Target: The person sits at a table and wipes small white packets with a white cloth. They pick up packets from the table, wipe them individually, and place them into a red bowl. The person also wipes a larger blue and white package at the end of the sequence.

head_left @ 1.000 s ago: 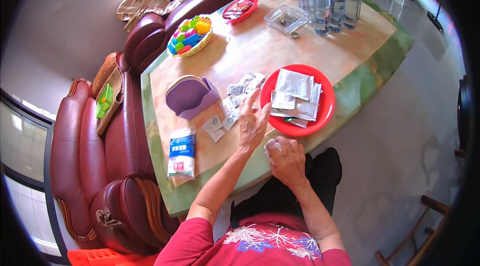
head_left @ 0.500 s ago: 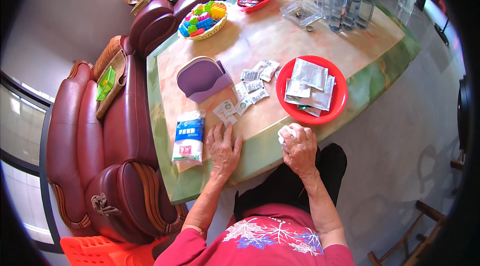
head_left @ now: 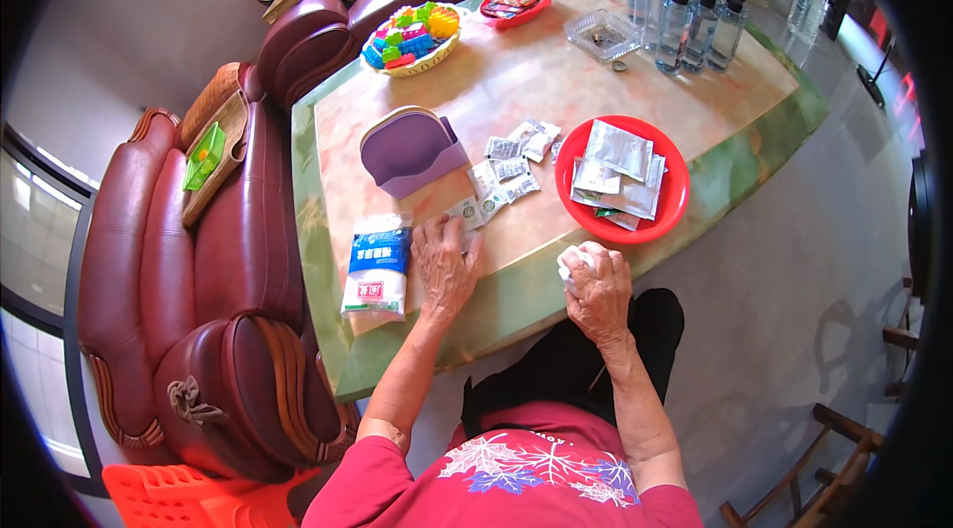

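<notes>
My left hand (head_left: 443, 265) lies flat on the stone table (head_left: 516, 91), fingers spread, touching a small white sachet (head_left: 463, 214). Left of it lies a white and blue soft packet (head_left: 377, 265). My right hand (head_left: 599, 292) is closed around a crumpled white tissue (head_left: 573, 260) at the table's near edge. Just beyond it sits a red plate (head_left: 671, 193) holding several silver and white sachets (head_left: 615, 166). More small sachets (head_left: 511, 171) are scattered between the plate and a purple holder (head_left: 410, 151).
A bowl of coloured blocks (head_left: 412, 37), a small red tray (head_left: 514, 4), a glass ashtray (head_left: 603, 34) and several water bottles (head_left: 685, 17) stand at the far end. A dark red leather sofa (head_left: 189, 270) runs along the left. Wooden furniture (head_left: 844, 449) shows at lower right.
My left hand drew back from the sachets beside the red plate to the table's near left part and now lies flat. My right hand stayed on the tissue at the edge.
</notes>
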Available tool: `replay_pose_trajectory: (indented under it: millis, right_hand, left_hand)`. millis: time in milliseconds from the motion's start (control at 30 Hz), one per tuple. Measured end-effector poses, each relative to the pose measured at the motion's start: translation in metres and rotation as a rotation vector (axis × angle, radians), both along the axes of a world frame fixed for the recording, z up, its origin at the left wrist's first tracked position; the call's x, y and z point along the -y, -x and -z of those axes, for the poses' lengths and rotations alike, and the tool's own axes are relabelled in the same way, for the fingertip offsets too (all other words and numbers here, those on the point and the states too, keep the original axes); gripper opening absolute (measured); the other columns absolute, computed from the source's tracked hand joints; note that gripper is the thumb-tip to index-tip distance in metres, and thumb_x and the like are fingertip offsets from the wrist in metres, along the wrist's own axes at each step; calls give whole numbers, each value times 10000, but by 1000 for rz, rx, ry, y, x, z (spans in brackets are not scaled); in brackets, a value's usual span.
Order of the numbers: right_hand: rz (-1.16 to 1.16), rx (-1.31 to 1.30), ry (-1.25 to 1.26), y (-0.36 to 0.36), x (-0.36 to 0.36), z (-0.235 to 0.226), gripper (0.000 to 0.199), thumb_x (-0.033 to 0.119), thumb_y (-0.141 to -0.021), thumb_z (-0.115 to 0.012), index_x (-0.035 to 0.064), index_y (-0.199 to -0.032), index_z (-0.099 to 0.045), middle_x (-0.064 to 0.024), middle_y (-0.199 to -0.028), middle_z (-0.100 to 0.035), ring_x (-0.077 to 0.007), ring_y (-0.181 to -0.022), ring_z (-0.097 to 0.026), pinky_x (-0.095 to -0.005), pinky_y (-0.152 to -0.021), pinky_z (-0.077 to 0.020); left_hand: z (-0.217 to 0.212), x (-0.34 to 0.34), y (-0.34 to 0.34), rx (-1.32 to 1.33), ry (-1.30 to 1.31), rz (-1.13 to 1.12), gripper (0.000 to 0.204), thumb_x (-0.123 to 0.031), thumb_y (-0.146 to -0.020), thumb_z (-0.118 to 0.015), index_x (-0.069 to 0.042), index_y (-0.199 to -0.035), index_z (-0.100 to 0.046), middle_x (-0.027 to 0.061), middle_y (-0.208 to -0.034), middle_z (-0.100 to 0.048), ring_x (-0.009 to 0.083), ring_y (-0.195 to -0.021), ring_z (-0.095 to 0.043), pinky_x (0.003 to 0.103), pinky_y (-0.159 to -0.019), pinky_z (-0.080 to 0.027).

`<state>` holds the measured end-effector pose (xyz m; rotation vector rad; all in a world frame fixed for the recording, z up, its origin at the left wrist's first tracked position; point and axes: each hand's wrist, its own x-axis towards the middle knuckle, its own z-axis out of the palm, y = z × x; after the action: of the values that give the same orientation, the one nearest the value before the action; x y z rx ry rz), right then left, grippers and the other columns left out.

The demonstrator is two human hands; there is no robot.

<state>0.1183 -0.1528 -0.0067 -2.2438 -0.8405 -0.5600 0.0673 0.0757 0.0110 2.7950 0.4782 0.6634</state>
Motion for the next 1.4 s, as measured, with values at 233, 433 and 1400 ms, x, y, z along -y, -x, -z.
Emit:
replay_pose_trajectory:
  millis: [233, 433, 1400]
  right_hand:
    - [-1, -12, 7, 1, 0, 1, 471, 48, -625, -728, 140, -1079, -639, -90, -1099, -580, -285, -970, -554, -415, -837, -454]
    - [6, -22, 7, 1, 1, -1, 469, 51, -629, -729, 145, -1079, -638, -88, -1101, -576, -285, -970, -551, -416, -825, -451]
    - [-191, -32, 155, 20, -41, -4, 356, 195, -744, -690, 121, -1090, -657, -73, -1170, -588, -255, -1084, -502, -401, -841, -402]
  left_hand:
    - [9, 5, -11, 187, 127, 174, 413, -176, -817, -704, -30, -1189, -599, 179, -1243, -542, 353, -1161, -503, 467, -963, -410]
    - [8, -1, 12, 17, 25, 141, 359, -125, -814, -697, -20, -1147, -611, 198, -1255, -535, 365, -1142, -536, 468, -940, -431]
    - [12, 65, 85, 187, 151, 396, 206, -54, -776, -732, -52, -981, -706, 70, -1064, -675, 266, -1061, -642, 398, -929, -508]
